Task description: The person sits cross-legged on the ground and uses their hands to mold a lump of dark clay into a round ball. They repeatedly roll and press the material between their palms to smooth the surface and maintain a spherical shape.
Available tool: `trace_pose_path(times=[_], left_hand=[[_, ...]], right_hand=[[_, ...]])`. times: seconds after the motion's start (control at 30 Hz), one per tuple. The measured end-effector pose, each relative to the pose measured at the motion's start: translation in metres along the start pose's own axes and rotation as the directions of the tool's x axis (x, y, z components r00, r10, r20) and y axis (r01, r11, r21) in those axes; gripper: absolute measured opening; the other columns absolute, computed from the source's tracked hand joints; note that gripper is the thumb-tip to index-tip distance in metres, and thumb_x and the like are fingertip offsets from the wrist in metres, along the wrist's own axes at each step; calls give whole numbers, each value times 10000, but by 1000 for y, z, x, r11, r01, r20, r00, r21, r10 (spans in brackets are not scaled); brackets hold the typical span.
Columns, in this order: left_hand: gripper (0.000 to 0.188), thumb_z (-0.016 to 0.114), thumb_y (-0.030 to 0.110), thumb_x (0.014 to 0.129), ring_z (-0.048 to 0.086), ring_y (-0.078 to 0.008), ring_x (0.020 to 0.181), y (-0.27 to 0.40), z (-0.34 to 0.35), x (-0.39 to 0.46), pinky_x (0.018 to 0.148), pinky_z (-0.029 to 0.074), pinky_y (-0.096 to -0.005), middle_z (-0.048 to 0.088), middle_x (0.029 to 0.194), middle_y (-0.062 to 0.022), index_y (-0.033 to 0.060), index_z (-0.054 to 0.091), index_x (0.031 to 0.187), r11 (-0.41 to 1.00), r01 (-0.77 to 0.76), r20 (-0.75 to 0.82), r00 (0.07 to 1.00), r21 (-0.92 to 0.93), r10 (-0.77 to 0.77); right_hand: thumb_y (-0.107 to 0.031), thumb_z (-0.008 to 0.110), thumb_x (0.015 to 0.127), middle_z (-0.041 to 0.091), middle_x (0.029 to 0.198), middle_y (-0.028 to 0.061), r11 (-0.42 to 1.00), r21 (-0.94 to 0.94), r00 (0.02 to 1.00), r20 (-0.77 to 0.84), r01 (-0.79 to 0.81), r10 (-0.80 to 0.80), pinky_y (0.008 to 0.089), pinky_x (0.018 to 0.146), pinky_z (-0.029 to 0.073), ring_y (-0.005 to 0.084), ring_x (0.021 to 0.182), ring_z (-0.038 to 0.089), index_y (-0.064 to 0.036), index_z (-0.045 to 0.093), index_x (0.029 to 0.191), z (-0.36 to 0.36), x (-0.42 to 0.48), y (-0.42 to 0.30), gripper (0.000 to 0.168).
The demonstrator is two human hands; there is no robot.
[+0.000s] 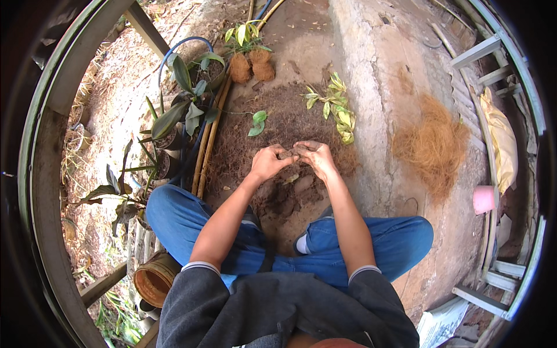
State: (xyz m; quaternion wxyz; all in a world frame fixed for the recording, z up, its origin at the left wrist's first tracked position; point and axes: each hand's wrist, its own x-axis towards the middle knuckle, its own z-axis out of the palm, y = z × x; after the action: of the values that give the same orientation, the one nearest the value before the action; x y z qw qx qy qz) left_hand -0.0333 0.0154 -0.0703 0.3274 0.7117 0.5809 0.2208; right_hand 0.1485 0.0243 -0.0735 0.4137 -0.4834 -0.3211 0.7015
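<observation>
My left hand (266, 162) and my right hand (320, 160) meet over a heap of dark soil (283, 193). Between their fingertips they pinch a small, dark clump of soil (285, 155), partly covered by the fingers. Mud coats the fingers of my right hand. Beneath and beyond the hands, loose brown fibre mixed with soil (278, 108) spreads over the ground. A heart-leaved cutting (258, 122) lies on it past my left hand. Yellow-green variegated leafy cuttings (343, 115) rest beyond my right hand.
Two fibre-wrapped root balls (262, 65) with plants stand at the far side. Potted plants (167, 163), bamboo poles (211, 139) and a blue hose (187, 39) line the left. Rightward are a coir fibre pile (433, 141), a pink pot (485, 199) and a yellowish sack (500, 139).
</observation>
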Motion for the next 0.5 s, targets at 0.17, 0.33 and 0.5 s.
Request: trace_pose_path(times=[0.17, 0.33, 0.5], left_hand=[[513, 672, 496, 691, 595, -296, 908, -3, -2, 1, 801, 448, -389, 621, 1059, -75, 40, 667, 927, 1000, -7, 55, 998, 20, 6], [459, 674, 496, 674, 593, -246, 927, 4, -8, -6, 843, 405, -440, 611, 1062, -21, 102, 674, 909, 982, -27, 127, 992, 185, 3], [425, 660, 486, 682, 590, -220, 924, 3, 6, -11, 871, 362, -492, 611, 1022, -6, 112, 670, 886, 959, 26, 69, 996, 283, -48]], right_hand=[[-79, 647, 805, 577, 1093, 118, 996, -9, 990, 113, -85, 85, 271, 722, 535, 173, 920, 607, 44, 568, 1061, -7, 0, 3, 295], [-95, 682, 767, 633, 959, 101, 960, -261, 986, 94, -106, 135, 258, 710, 522, 172, 842, 628, 42, 605, 1007, -1, 1, 7, 287], [-164, 723, 714, 672, 836, 103, 780, -620, 995, -5, 77, -102, 291, 677, 497, 170, 754, 639, 3, 656, 946, -1, 16, 30, 293]])
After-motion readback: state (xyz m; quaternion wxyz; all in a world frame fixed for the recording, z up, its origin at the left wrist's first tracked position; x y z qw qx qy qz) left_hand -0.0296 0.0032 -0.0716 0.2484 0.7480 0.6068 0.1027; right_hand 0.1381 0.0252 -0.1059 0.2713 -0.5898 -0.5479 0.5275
